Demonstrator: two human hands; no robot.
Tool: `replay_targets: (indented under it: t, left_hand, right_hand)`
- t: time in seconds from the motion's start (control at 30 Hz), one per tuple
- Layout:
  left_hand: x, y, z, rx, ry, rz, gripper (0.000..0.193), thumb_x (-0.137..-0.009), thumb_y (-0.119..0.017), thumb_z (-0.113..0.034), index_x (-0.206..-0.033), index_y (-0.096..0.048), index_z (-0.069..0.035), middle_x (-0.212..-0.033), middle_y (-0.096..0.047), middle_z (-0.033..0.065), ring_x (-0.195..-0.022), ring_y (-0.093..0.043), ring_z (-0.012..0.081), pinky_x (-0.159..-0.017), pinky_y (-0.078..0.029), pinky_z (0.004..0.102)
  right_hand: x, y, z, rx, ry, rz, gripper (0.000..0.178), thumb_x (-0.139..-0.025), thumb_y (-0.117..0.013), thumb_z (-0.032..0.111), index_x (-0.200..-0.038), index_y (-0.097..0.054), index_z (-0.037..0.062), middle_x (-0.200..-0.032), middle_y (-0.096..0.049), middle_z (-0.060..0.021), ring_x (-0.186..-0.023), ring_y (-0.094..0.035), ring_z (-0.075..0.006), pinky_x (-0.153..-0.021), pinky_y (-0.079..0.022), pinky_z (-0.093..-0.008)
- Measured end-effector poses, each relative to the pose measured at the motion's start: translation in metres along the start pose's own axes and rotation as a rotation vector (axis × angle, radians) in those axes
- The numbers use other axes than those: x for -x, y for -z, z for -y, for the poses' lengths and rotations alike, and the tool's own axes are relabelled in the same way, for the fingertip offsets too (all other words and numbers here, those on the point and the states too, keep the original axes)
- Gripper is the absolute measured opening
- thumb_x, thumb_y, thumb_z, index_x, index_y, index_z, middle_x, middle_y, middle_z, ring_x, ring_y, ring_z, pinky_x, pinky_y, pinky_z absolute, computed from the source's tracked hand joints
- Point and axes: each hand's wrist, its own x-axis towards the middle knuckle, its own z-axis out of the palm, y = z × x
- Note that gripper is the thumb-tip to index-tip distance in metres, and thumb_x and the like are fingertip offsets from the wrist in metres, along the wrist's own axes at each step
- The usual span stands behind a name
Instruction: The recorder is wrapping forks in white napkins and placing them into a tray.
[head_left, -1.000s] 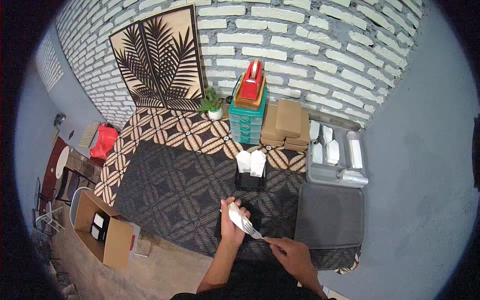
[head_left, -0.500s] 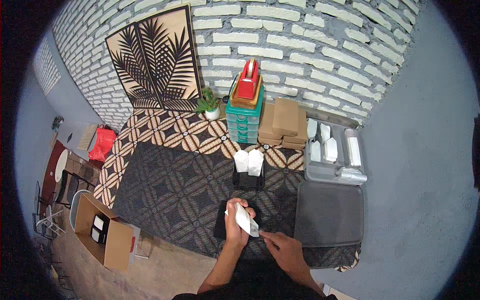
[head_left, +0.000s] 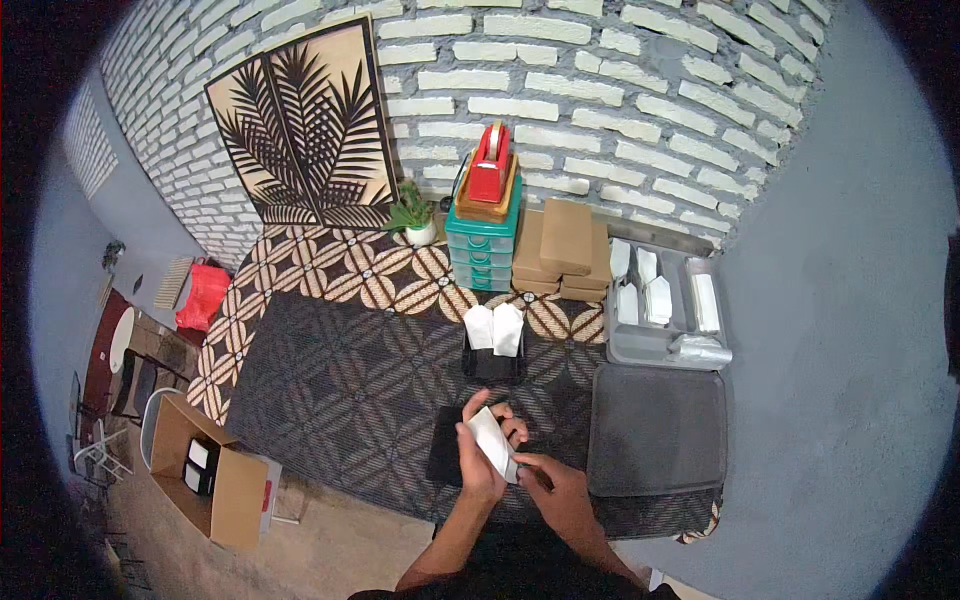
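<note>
A small white paper packet [head_left: 489, 440] rests along my left hand [head_left: 478, 470], whose thumb lies on its left side and whose fingers curl round behind it. At the packet's lower end, my right hand [head_left: 553, 489] pinches the edge with thumb and forefinger. That end looks greyish and partly see-through. Both hands are above a black square pad [head_left: 446, 455]. Just beyond them stands a small black tray [head_left: 493, 368] with two similar white packets [head_left: 494, 328] leaning side by side in it.
On the right, a grey divided tray [head_left: 655, 346] holds white packets and clear-wrapped bundles, behind a dark grey mat [head_left: 657, 430]. Brown boxes [head_left: 566, 240], a teal drawer unit [head_left: 484, 240] and a red tape dispenser [head_left: 490, 170] stand at the back. An open carton [head_left: 238, 497] sits lower left.
My left hand has opened out from its wrap round the packet, showing more of its white face. The right fingers have come onto its lower end.
</note>
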Motion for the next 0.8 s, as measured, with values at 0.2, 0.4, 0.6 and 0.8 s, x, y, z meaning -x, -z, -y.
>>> replay_targets:
  t: [0.2,0.4,0.6,0.8]
  left_hand:
    - [-0.003,0.011,-0.009,-0.362,0.251,-0.073,0.037,-0.098,-0.048,-0.032,-0.12,-0.048,-0.003,-0.094,-0.059,0.0086,-0.081,-0.06,0.0184,-0.073,-0.05,0.0323]
    - [0.001,0.0,-0.005,-0.476,0.233,-0.117,0.025,-0.093,-0.057,-0.013,-0.114,-0.052,-0.001,-0.094,-0.062,0.0044,-0.083,-0.059,0.011,-0.072,-0.048,0.0266]
    - [-0.004,-0.013,-0.014,-0.335,0.106,-0.233,0.022,-0.094,-0.055,-0.011,-0.113,-0.051,-0.003,-0.089,-0.058,0.0021,-0.081,-0.056,0.0098,-0.077,-0.047,0.026]
    - [-0.005,-0.005,-0.009,-0.307,0.136,-0.197,0.016,-0.092,-0.056,-0.005,-0.107,-0.05,-0.003,-0.094,-0.06,0.0036,-0.084,-0.058,0.0104,-0.077,-0.048,0.0248]
  right_hand:
    - [0.001,-0.005,-0.037,-0.489,-0.284,0.018,0.015,-0.091,-0.058,0.007,-0.105,-0.061,0.0011,-0.072,-0.058,-0.0016,-0.058,-0.049,-0.0059,-0.051,-0.039,-0.022]
    - [0.006,-0.019,-0.051,-0.53,-0.294,-0.094,0.012,-0.093,-0.053,0.004,-0.103,-0.057,0.0004,-0.074,-0.057,-0.0006,-0.06,-0.05,-0.0054,-0.053,-0.041,-0.0207]
    - [0.006,-0.019,-0.047,-0.508,-0.243,-0.151,0.011,-0.092,-0.054,0.004,-0.102,-0.057,0.0001,-0.077,-0.057,-0.001,-0.062,-0.051,-0.0052,-0.055,-0.042,-0.021]
    - [0.009,-0.018,-0.055,-0.502,-0.259,-0.136,0.016,-0.091,-0.057,0.005,-0.106,-0.058,0.0004,-0.088,-0.06,-0.0021,-0.076,-0.055,-0.0075,-0.067,-0.046,-0.0225]
